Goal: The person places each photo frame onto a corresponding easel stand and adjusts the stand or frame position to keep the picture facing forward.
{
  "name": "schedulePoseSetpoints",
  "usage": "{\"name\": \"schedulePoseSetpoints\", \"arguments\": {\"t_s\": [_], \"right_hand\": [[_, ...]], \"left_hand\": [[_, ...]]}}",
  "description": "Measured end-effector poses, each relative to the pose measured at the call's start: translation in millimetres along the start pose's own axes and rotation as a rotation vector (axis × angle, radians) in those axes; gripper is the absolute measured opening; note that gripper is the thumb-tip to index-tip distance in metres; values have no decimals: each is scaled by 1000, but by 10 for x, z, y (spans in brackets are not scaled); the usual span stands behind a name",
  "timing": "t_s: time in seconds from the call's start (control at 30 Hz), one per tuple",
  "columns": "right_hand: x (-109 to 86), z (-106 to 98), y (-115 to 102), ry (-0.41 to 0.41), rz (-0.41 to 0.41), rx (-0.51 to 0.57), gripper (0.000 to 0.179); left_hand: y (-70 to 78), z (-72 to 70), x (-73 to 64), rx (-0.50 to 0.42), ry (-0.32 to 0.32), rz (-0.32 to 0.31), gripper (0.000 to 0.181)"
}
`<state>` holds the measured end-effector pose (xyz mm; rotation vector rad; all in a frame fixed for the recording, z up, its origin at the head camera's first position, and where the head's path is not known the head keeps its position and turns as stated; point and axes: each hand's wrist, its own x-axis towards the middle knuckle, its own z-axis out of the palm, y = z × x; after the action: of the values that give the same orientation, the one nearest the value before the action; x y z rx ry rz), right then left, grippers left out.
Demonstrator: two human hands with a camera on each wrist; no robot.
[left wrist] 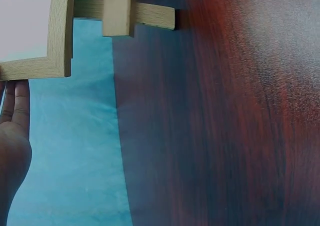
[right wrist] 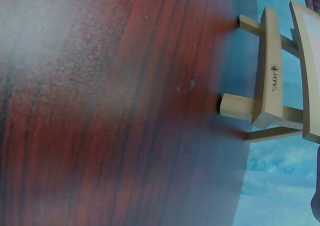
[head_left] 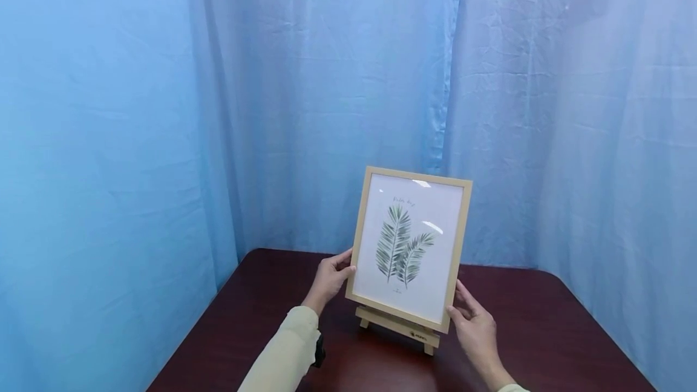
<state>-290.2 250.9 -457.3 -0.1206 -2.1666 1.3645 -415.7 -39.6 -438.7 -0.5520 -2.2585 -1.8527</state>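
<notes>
A light wooden picture frame (head_left: 414, 241) with two green palm leaves on white is held upright, leaning slightly, between both hands. My left hand (head_left: 328, 277) grips its left edge, thumb on the front and fingers toward the back. Lower down on the opposite edge, my right hand (head_left: 475, 325) pinches the frame near its bottom corner. Below it stands a small wooden tabletop easel (head_left: 397, 325), its upper part hidden behind the picture. In the right wrist view, a gap shows between the frame (right wrist: 306, 71) and the easel's ledge (right wrist: 270, 71), which bears a dark logo.
The easel stands on a dark red-brown wooden table (head_left: 512, 331) with rounded far corners. Light blue curtains (head_left: 327, 107) hang behind the table and along both sides.
</notes>
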Motion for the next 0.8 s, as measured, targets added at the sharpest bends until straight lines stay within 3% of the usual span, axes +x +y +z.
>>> {"name": "schedulePoseSetpoints", "arguments": {"t_s": [0.3,0.5,0.8], "right_hand": [[-47,20,-80,20,54,-13,62],[-48,58,7,40,83,-5,62],[-77,98,91,46,117,6,61]], "left_hand": [[67,-15,-3,27,3,-23,46],[0,42,-1,55,22,-9,45],[-46,83,-18,76,26,-43,45]]}}
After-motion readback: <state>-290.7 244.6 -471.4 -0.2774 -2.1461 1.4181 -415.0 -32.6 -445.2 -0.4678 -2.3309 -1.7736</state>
